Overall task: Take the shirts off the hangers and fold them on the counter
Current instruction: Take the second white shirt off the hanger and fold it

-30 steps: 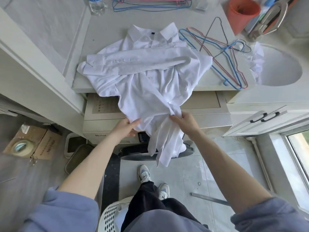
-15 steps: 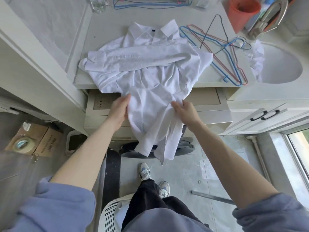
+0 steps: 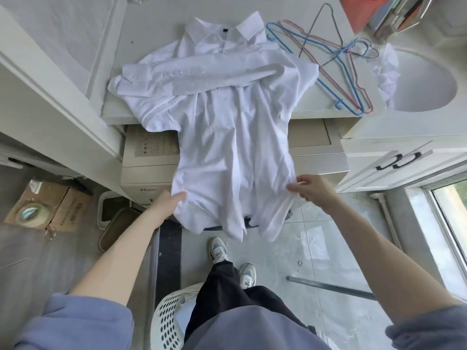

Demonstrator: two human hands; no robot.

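Since the bunched tail was pulled wide | white collared fabric shirt (image 3: pixel 227 137) on pale stone counter (image 3: pixel 151 34), tail overhanging | left hand (image 3: pixel 168 200), right hand (image 3: pixel 313 188) each pinch a hem corner | bottom fold likely next

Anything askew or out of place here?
The white collared shirt lies only half on the pale counter; its lower half hangs over the front edge, held spread by the left hand and right hand. The coloured wire hangers sit in a crossed, tangled pile right of it. Nothing spilled or damaged.
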